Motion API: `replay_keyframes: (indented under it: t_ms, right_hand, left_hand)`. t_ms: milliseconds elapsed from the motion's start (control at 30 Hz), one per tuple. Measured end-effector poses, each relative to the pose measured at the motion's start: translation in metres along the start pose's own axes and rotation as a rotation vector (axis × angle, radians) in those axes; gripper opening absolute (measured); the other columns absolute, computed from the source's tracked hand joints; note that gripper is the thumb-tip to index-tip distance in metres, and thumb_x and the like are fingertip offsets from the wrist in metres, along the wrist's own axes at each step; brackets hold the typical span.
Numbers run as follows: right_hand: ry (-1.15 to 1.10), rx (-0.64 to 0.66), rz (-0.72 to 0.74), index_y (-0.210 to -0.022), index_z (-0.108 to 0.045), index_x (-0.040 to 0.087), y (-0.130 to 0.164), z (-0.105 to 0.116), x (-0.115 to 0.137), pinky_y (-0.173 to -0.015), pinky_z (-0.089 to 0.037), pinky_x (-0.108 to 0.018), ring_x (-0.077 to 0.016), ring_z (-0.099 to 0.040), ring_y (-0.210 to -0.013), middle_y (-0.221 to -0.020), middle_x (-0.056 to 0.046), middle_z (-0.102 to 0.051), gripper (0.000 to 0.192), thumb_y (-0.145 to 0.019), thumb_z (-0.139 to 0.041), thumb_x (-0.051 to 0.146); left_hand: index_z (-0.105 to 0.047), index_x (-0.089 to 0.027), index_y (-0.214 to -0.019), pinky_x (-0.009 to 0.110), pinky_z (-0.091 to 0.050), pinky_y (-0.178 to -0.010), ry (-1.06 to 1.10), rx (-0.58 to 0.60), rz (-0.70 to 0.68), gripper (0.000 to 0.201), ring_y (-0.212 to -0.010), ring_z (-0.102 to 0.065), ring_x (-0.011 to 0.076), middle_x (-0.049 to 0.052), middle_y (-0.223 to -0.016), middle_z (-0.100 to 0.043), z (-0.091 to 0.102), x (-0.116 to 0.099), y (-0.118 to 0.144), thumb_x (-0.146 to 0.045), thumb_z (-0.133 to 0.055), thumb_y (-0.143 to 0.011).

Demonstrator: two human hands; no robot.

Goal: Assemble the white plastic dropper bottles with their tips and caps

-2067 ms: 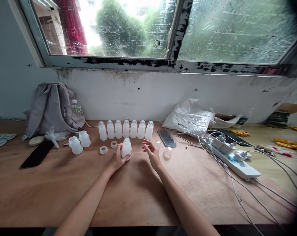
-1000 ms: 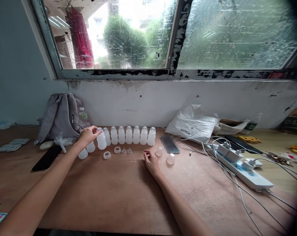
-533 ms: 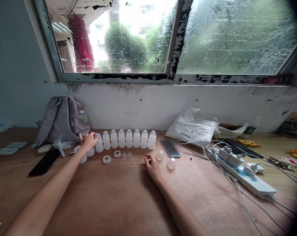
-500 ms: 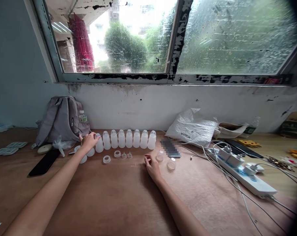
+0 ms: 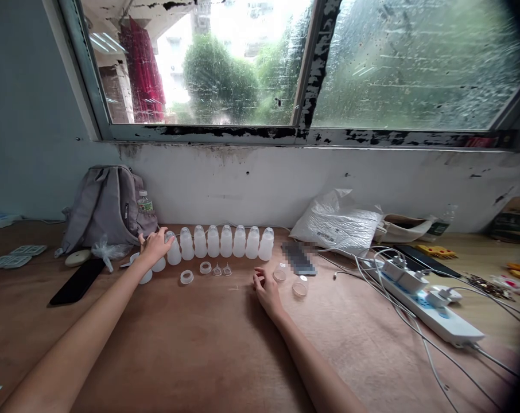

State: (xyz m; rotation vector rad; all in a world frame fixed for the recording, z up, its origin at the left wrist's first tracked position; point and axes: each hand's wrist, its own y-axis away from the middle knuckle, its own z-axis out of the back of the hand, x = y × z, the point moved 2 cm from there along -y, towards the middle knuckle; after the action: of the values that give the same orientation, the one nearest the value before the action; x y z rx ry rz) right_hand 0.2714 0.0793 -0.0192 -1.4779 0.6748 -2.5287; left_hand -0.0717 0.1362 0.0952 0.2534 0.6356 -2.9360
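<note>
A row of frosted white baby bottles (image 5: 213, 242) with clear domed caps stands upright along the back of the table. My left hand (image 5: 154, 249) reaches to the row's left end, fingertips against the leftmost capped bottle (image 5: 173, 252), thumb held apart. Partly hidden under that hand and wrist are more white bottle parts (image 5: 159, 265). Two white collar rings (image 5: 186, 277) and two clear teats (image 5: 222, 269) lie in front of the row. My right hand (image 5: 267, 291) rests on the table, fingers loosely curled and empty, beside two clear round caps (image 5: 300, 289).
At the left are a grey backpack (image 5: 105, 201), a black phone (image 5: 77, 282) and a knotted plastic bag (image 5: 109, 250). Toward the right sit a silvery plastic package (image 5: 335, 221), a blurred phone (image 5: 301, 259) and a power strip (image 5: 441, 315) with trailing cables.
My left hand's fingertips have shifted slightly left off the top of the leftmost capped bottle. The right hand and the other bottles stay in place; the view tilts a little.
</note>
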Motion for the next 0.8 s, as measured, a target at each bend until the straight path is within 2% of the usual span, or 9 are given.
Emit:
replay_keyframes:
  t_ms: [67,133,167,267,367,533,700,800]
  right_hand:
    - [-0.001,-0.001,0.0,-0.096,-0.053,0.017,0.001,0.0,0.002,-0.055,-0.045,-0.027,-0.0157,-0.057,-0.06,-0.078,-0.005,-0.061,0.027,-0.077,-0.042,0.032]
    - [0.001,0.002,0.001,-0.097,-0.054,0.017,0.001,0.001,0.003,-0.055,-0.046,-0.027,-0.0157,-0.057,-0.06,-0.078,-0.005,-0.061,0.028,-0.076,-0.042,0.032]
    - [0.002,0.004,0.0,-0.097,-0.054,0.017,0.001,0.001,0.004,-0.055,-0.046,-0.027,-0.0157,-0.057,-0.06,-0.077,-0.005,-0.061,0.028,-0.076,-0.042,0.033]
    - [0.009,0.003,0.001,-0.096,-0.054,0.017,0.002,0.002,0.006,-0.056,-0.046,-0.027,-0.0155,-0.057,-0.06,-0.076,-0.005,-0.06,0.029,-0.076,-0.042,0.033]
    - [0.022,-0.005,0.009,-0.092,-0.055,0.016,0.002,0.004,0.007,-0.058,-0.046,-0.028,-0.016,-0.057,-0.062,-0.077,-0.006,-0.06,0.027,-0.076,-0.041,0.033]
    - [0.059,0.006,0.038,-0.089,-0.055,0.016,0.004,0.004,0.009,-0.061,-0.046,-0.029,-0.0165,-0.057,-0.065,-0.079,-0.006,-0.06,0.024,-0.077,-0.039,0.03]
    - [0.084,0.058,0.066,-0.086,-0.055,0.018,0.005,0.001,0.01,-0.06,-0.046,-0.029,-0.0154,-0.056,-0.061,-0.077,-0.004,-0.059,0.019,-0.078,-0.04,0.026]
    - [0.089,0.065,0.074,-0.084,-0.056,0.019,0.006,0.0,0.01,-0.06,-0.046,-0.029,-0.0152,-0.056,-0.061,-0.076,-0.004,-0.059,0.018,-0.077,-0.04,0.025]
  left_hand:
    - [-0.046,-0.016,-0.115,0.051,-0.021,-0.093,-0.022,-0.112,-0.067,0.044,-0.103,-0.049,0.0308,0.014,-0.106,-0.06,0.004,-0.006,0.006,-0.038,-0.041,-0.078]
    - [-0.047,-0.016,-0.114,0.045,-0.027,-0.091,-0.019,-0.212,-0.195,0.039,-0.103,-0.049,0.0286,0.013,-0.109,-0.058,0.005,-0.016,0.017,-0.034,-0.039,-0.08]
    - [-0.049,-0.017,-0.112,0.042,-0.031,-0.089,-0.002,-0.225,-0.272,0.036,-0.101,-0.05,0.0268,0.012,-0.108,-0.058,0.004,-0.023,0.024,-0.032,-0.038,-0.081]
    - [-0.052,-0.018,-0.106,0.033,-0.039,-0.081,0.069,-0.14,-0.481,0.029,-0.094,-0.053,0.0225,0.008,-0.102,-0.06,-0.01,-0.044,0.052,-0.028,-0.038,-0.082]
    - [-0.052,-0.019,-0.105,0.032,-0.042,-0.078,0.123,-0.066,-0.539,0.027,-0.09,-0.054,0.0212,0.007,-0.098,-0.06,-0.032,-0.056,0.081,-0.026,-0.04,-0.081]
    - [-0.052,-0.021,-0.104,0.033,-0.042,-0.076,0.171,0.003,-0.44,0.027,-0.094,-0.052,0.0223,0.007,-0.101,-0.059,-0.061,-0.058,0.106,-0.025,-0.043,-0.079]
    - [-0.043,-0.018,-0.118,0.04,-0.037,-0.083,0.094,0.09,-0.214,0.043,-0.104,-0.046,0.0275,0.012,-0.115,-0.052,-0.069,-0.05,0.108,-0.033,-0.044,-0.077]
    - [-0.036,-0.016,-0.123,0.043,-0.036,-0.083,0.087,0.161,-0.088,0.052,-0.104,-0.046,0.0299,0.015,-0.115,-0.052,-0.073,-0.042,0.107,-0.036,-0.046,-0.076]
